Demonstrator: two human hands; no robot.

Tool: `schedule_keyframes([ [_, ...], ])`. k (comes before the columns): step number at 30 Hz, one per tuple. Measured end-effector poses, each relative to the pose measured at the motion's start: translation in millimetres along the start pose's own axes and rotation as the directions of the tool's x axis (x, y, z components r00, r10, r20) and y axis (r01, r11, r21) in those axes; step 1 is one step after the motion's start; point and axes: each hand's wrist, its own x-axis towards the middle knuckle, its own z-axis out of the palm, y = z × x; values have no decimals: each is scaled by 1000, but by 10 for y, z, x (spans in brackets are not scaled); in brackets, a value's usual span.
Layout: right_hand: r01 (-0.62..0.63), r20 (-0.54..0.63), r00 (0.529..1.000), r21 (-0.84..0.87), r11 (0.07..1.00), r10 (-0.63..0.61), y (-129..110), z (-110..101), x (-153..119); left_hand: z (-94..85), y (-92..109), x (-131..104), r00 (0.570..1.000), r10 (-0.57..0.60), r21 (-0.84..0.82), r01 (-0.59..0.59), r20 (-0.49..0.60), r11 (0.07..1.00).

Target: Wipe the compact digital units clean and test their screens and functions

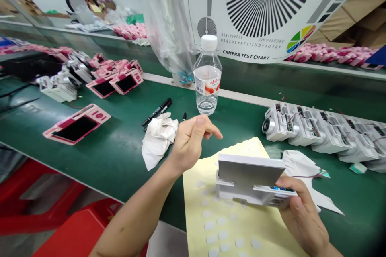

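My right hand (304, 213) grips the right end of a white camera housing (241, 192). A flat grey panel (250, 172) stands up along the housing, and a bit of circuit board shows near my fingers. Bent at the wrist, my left hand (189, 140) hovers left of the housing, apart from it. Its index finger points right and its other fingers are partly hidden; nothing shows in it. Beneath the housing lies a yellow sheet (196, 209) with rows of small pale stickers. A crumpled white cloth (158, 138) lies beside my left hand.
A water bottle (208, 80) and black markers (157, 112) stand or lie behind my left hand. White camera housings (325, 132) line the right, near a white cloth (301, 164). Pink cameras (76, 124) lie left. A test chart (265, 16) hangs behind; a red stool (75, 229) stands below.
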Motion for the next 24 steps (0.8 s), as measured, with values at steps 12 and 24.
schedule_keyframes([
  [12, 53, -124, 991, 113, 992, -39, -160, 89, -26, 326, -29, -169, 651, 732, 355, -745, 200, 565],
  [24, 115, -131, 986, 66, 991, -106, -148, 215, -28, 260, 51, -190, 608, 754, 384, -776, 246, 500],
])
